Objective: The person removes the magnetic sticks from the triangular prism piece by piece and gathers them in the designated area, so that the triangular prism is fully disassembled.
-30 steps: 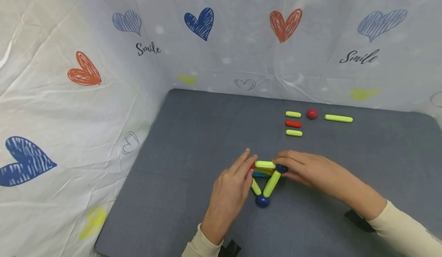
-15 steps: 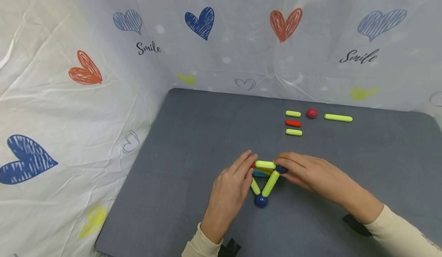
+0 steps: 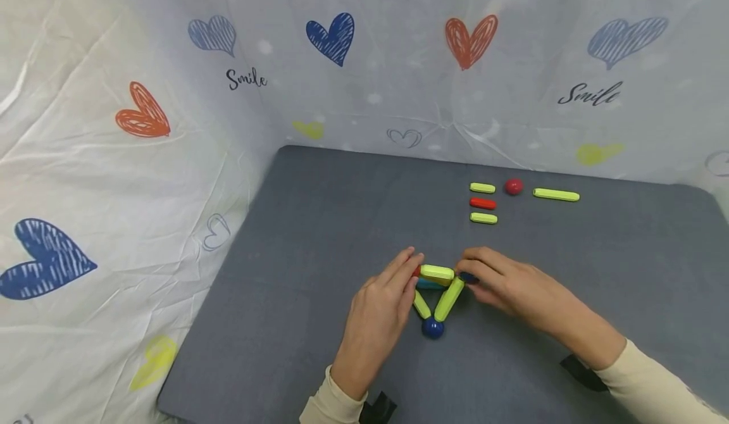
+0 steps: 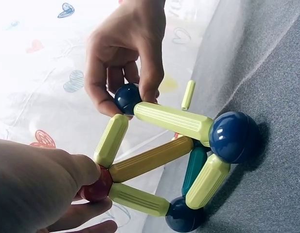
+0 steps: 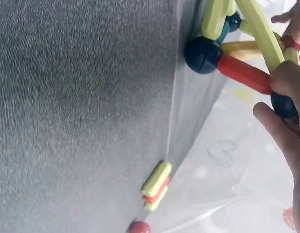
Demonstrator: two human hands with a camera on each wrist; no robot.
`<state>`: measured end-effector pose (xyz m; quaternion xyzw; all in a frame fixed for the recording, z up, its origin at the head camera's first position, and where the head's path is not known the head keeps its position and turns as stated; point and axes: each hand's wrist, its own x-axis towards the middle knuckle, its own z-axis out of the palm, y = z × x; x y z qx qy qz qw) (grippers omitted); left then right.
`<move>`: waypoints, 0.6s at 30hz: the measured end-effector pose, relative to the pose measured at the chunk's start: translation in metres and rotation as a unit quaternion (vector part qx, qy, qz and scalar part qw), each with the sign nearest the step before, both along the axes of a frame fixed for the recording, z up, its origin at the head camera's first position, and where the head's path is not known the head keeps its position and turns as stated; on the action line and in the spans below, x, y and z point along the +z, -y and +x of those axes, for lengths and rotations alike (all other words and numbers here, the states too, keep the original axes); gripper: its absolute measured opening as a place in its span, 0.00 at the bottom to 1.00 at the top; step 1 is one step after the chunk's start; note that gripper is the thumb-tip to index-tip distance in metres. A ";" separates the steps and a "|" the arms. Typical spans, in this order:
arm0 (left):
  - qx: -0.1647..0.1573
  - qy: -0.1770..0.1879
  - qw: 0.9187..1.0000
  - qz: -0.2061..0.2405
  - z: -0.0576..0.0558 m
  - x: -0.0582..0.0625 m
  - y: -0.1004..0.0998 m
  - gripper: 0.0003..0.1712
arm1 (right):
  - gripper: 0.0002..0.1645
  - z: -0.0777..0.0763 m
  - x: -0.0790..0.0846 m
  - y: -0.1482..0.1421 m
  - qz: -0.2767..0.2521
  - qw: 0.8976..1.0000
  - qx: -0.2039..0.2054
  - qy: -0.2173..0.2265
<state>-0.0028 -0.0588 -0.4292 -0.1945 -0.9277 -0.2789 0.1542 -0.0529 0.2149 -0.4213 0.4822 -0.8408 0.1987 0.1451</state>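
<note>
A frame of magnetic rods and balls stands on the table between both hands. My left hand (image 3: 376, 323) pinches its red ball (image 4: 97, 188) at the upper left corner. At the upper right corner, my right hand (image 3: 512, 288) pinches a dark blue ball (image 4: 128, 98), partly covered by the fingers. Joining these two balls is a short yellow-green rod (image 3: 437, 273). A nearer dark blue ball (image 3: 433, 328) sits low, with yellow-green rods rising from it. Deeper in the frame run a mustard rod (image 4: 152, 159), a teal rod (image 4: 194, 169) and a red rod (image 5: 244, 74).
Toward the back of the grey table (image 3: 319, 221) lie two short yellow-green rods (image 3: 482, 188) with a short red rod (image 3: 483, 203) between them. To their right are a red ball (image 3: 514, 187) and a longer yellow-green rod (image 3: 556, 194). A heart-printed white sheet (image 3: 398, 50) hangs behind.
My right fingers have shifted slightly on the blue ball and now cover more of it. The left hand keeps its hold on the red ball, nearly still.
</note>
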 end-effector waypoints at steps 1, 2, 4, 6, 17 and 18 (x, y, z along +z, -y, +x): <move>0.000 0.000 1.000 0.001 0.000 0.000 0.000 0.24 | 0.25 0.000 -0.001 0.001 -0.003 1.000 0.000 0.005; 0.000 0.000 1.000 0.001 0.000 0.000 0.000 0.24 | 0.25 0.000 -0.002 0.001 -0.005 1.000 0.000 0.008; -0.001 0.000 1.000 0.003 -0.001 0.000 0.000 0.24 | 0.25 0.000 -0.003 0.002 -0.009 1.000 -0.003 0.022; -0.001 -0.002 1.000 0.005 -0.001 0.000 -0.001 0.23 | 0.25 0.000 -0.004 0.003 -0.013 0.999 -0.007 0.033; 0.000 0.001 1.000 0.009 0.001 -0.001 -0.002 0.24 | 0.24 -0.002 -0.006 0.003 -0.081 0.993 -0.021 0.081; 0.001 0.001 1.000 0.011 0.001 -0.001 -0.001 0.23 | 0.24 -0.003 -0.005 0.003 -0.082 0.993 -0.021 0.082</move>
